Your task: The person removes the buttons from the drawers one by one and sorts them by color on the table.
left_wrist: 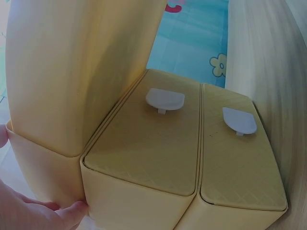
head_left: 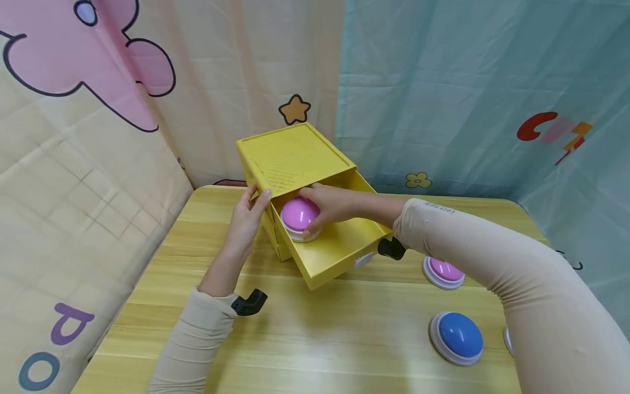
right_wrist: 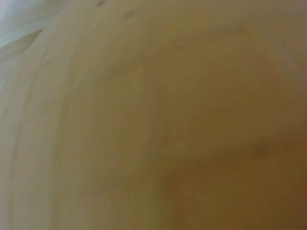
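Observation:
A yellow drawer cabinet (head_left: 295,156) stands at the back of the wooden table (head_left: 315,339), its top drawer (head_left: 339,254) pulled out. Inside the drawer lies a pink dome button (head_left: 294,214) on a white base. My right hand (head_left: 310,212) reaches in from the right and grips this button, fingers curled over the dome and thumb at its front. My left hand (head_left: 251,210) rests with straight fingers against the cabinet's left front corner. In the left wrist view my left hand's fingertips (left_wrist: 72,211) touch that corner beside two closed lower drawers (left_wrist: 158,148) with grey handles. The right wrist view is a blurred yellow surface.
On the table to the right lie a second pink button (head_left: 444,272) and a blue button (head_left: 456,337); a further one (head_left: 508,339) is mostly hidden by my right arm. Printed curtains (head_left: 467,93) close off the back and left.

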A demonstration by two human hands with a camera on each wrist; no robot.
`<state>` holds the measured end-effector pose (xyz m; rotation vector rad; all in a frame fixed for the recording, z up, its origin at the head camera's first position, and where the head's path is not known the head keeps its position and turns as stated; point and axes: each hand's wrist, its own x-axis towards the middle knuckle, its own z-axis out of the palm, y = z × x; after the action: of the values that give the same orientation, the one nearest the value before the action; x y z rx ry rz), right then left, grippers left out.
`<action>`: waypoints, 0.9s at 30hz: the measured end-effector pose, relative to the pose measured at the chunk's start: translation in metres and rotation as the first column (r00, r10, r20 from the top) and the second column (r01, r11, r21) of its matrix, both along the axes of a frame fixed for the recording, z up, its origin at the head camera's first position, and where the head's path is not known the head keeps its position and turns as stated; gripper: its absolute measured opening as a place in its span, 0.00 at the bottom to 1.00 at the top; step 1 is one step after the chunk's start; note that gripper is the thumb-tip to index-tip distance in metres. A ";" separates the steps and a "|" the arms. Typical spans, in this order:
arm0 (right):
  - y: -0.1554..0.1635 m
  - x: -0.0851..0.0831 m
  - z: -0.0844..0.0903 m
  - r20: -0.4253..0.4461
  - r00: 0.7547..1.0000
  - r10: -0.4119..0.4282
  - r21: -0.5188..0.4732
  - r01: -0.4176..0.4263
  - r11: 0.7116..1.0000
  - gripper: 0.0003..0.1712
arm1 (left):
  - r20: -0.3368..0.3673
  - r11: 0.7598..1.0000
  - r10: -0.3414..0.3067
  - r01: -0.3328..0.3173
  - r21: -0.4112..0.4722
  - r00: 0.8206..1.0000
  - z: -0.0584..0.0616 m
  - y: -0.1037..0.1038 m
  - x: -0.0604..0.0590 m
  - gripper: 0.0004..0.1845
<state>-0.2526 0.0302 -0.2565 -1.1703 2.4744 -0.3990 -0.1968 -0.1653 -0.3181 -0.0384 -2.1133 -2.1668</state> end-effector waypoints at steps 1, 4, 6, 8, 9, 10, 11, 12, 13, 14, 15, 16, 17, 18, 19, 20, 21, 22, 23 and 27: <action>0.000 0.001 0.000 -0.002 1.000 0.008 -0.008 -0.008 1.000 0.48 | -0.001 1.000 -0.002 0.002 0.002 1.000 0.000 0.000 0.000 0.43; 0.002 0.004 0.001 -0.022 0.999 0.038 -0.005 -0.038 0.999 0.46 | 0.001 1.000 0.000 0.000 0.005 1.000 -0.001 0.001 0.000 0.43; 0.004 0.006 0.002 -0.033 0.998 0.059 0.002 -0.059 0.998 0.44 | 0.005 1.000 0.000 0.000 0.009 1.000 -0.001 0.001 0.000 0.43; 0.008 0.009 0.004 -0.031 0.996 0.081 0.000 -0.081 0.997 0.44 | 0.007 1.000 0.001 -0.001 0.008 1.000 0.000 0.001 0.000 0.43; 0.010 0.010 0.006 -0.031 0.996 0.088 -0.006 -0.088 0.996 0.44 | 0.008 1.000 0.003 -0.003 0.006 1.000 0.000 0.001 0.000 0.43; 0.012 0.011 0.007 -0.031 0.995 0.092 -0.014 -0.093 0.996 0.43 | 0.009 1.000 0.005 -0.005 0.005 1.000 0.000 0.001 0.000 0.43; 0.014 0.012 0.009 -0.029 0.995 0.095 -0.025 -0.096 0.995 0.43 | 0.009 1.000 0.006 -0.006 0.005 1.000 0.000 0.001 0.000 0.43; 0.017 0.013 0.011 -0.025 0.995 0.098 -0.040 -0.099 0.994 0.43 | 0.012 1.000 0.005 -0.005 0.002 1.000 0.000 0.001 0.001 0.44; 0.020 0.014 0.014 -0.020 0.995 0.099 -0.055 -0.100 0.994 0.42 | 0.013 1.000 0.005 -0.005 -0.002 1.000 0.001 0.001 0.001 0.44; 0.024 0.015 0.016 -0.018 0.996 0.088 -0.066 -0.089 0.994 0.42 | 0.013 1.000 0.003 -0.003 -0.004 1.000 0.001 0.001 0.001 0.44; 0.028 0.016 0.020 -0.013 0.997 0.079 -0.078 -0.080 0.994 0.42 | 0.013 1.000 0.001 -0.001 -0.003 1.000 0.001 0.001 0.001 0.44; 0.032 0.017 0.023 -0.010 0.997 0.072 -0.093 -0.072 0.993 0.42 | 0.013 1.000 -0.003 0.003 -0.003 1.000 0.001 0.000 0.002 0.44; 0.037 0.017 0.026 -0.011 0.998 0.063 -0.107 -0.064 0.992 0.42 | 0.011 1.000 -0.008 0.008 0.000 1.000 0.000 0.000 0.002 0.44; 0.042 0.017 0.029 -0.015 0.998 0.054 -0.121 -0.056 0.991 0.42 | 0.009 1.000 -0.013 0.013 0.000 1.000 0.000 0.000 0.002 0.44; 0.047 0.017 0.033 -0.022 0.999 0.044 -0.135 -0.046 0.990 0.42 | 0.005 1.000 -0.015 0.015 0.003 1.000 0.000 0.000 0.002 0.44; 0.053 0.017 0.036 -0.030 0.999 0.032 -0.149 -0.036 0.988 0.42 | 0.004 1.000 -0.019 0.019 0.005 1.000 0.000 0.000 0.002 0.43; 0.059 0.016 0.039 -0.042 0.999 0.026 -0.161 -0.033 0.986 0.42 | 0.004 1.000 -0.022 0.022 0.008 1.000 0.000 0.000 0.002 0.43; 0.065 0.016 0.042 -0.054 0.998 0.012 -0.174 -0.021 0.985 0.42 | 0.003 1.000 -0.024 0.024 0.010 1.000 0.001 0.000 0.003 0.43; 0.073 0.015 0.044 -0.061 0.998 -0.003 -0.186 -0.009 0.982 0.42 | 0.002 1.000 -0.028 0.028 0.014 1.000 0.001 0.000 0.003 0.42; 0.104 0.013 0.051 -0.078 0.994 -0.073 -0.225 0.054 0.973 0.43 | 0.001 0.999 -0.037 0.037 0.018 0.999 0.008 0.002 0.008 0.40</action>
<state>-0.2401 0.1337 -0.2053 -1.2184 2.5993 -0.6734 -0.1887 -0.1630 -0.3097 -0.0757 -2.1104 -2.2065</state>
